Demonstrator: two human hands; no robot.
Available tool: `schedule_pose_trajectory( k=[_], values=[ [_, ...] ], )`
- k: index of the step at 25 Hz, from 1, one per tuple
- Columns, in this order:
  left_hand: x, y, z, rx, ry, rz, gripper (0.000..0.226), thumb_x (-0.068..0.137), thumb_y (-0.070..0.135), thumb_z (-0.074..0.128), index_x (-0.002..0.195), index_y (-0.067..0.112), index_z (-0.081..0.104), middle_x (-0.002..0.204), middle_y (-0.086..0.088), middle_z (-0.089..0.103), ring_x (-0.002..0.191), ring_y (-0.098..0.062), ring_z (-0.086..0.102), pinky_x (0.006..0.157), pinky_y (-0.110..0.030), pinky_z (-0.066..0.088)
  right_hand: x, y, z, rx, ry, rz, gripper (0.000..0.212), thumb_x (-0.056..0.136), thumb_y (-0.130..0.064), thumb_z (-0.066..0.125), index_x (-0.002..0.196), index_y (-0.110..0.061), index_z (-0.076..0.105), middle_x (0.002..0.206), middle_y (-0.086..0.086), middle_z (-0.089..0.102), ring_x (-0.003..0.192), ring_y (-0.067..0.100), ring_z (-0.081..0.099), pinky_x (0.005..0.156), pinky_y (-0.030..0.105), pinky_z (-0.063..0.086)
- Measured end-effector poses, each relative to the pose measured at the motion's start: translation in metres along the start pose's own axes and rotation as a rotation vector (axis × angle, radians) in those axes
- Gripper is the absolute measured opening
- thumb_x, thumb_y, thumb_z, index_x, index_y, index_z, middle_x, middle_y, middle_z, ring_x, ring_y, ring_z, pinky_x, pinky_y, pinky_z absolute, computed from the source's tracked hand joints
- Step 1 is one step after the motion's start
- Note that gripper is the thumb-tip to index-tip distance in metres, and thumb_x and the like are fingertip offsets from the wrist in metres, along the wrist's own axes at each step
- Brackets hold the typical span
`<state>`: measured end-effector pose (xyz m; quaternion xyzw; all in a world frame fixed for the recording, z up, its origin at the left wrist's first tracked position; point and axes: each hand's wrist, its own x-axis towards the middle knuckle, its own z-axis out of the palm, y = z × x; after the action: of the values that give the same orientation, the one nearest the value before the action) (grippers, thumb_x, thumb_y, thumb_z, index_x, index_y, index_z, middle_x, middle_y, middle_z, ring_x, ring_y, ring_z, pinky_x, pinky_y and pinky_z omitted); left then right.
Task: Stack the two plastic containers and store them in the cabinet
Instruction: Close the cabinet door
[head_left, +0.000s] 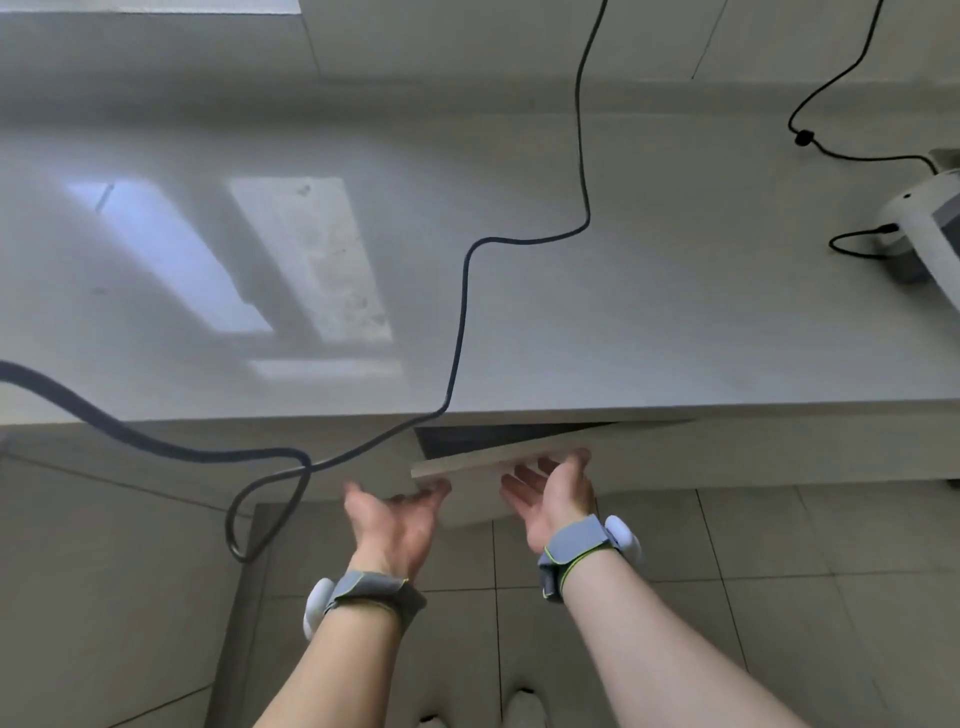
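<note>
No plastic container is in view. Below the white countertop (675, 322) a pale cabinet door (483, 462) stands partly ajar, with a dark gap (493, 434) behind its top edge. My left hand (395, 519) reaches toward the door's left end, fingers apart, fingertips near its edge. My right hand (553, 493) is spread with the fingers against the door's front, just under the top edge. Neither hand holds anything. Both wrists wear grey straps with white sensor pods.
A black cable (462, 312) runs down the wall, across the countertop and over its front edge, looping left of my left hand (260, 499). A white and grey device (919, 228) with a thin black cord sits at the right. Tiled floor lies below.
</note>
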<state>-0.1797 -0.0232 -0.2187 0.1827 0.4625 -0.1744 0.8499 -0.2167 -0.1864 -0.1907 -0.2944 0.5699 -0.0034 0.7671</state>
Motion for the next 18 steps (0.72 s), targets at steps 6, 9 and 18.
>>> schedule_pose_trajectory(
  k=[6,9,18],
  values=[
    [-0.003,0.006,0.018,0.099,-0.016,0.043,0.092,0.097,0.061,0.035,0.161,0.004,0.002,0.166,-0.026,0.017,0.147,-0.041,0.035,0.119,-0.054,0.031,0.000,-0.006,-0.001,-0.087,-0.080,0.010,0.060,0.102,-0.053,0.025,0.134,-0.006,0.046,0.126,0.024,0.059,0.103,0.043,0.062,0.089,0.051,0.048],
    [-0.024,0.012,0.013,0.289,0.004,0.095,0.084,0.100,0.056,0.038,0.160,0.004,0.011,0.166,-0.029,0.017,0.149,-0.043,0.032,0.120,-0.052,0.030,-0.020,-0.012,-0.013,-0.343,-0.071,-0.148,0.059,0.101,-0.054,0.025,0.132,-0.010,0.048,0.126,0.021,0.063,0.099,0.038,0.066,0.089,0.049,0.051],
    [-0.124,0.069,0.065,0.852,-0.148,0.326,0.054,0.097,0.053,0.044,0.138,0.018,0.052,0.144,-0.006,0.051,0.131,-0.023,0.054,0.108,-0.040,0.044,-0.134,-0.074,-0.008,-1.300,-0.081,-0.821,0.046,0.100,-0.051,0.031,0.070,-0.022,0.050,0.076,0.003,0.063,0.088,0.036,0.059,0.069,0.035,0.037]
  ],
)
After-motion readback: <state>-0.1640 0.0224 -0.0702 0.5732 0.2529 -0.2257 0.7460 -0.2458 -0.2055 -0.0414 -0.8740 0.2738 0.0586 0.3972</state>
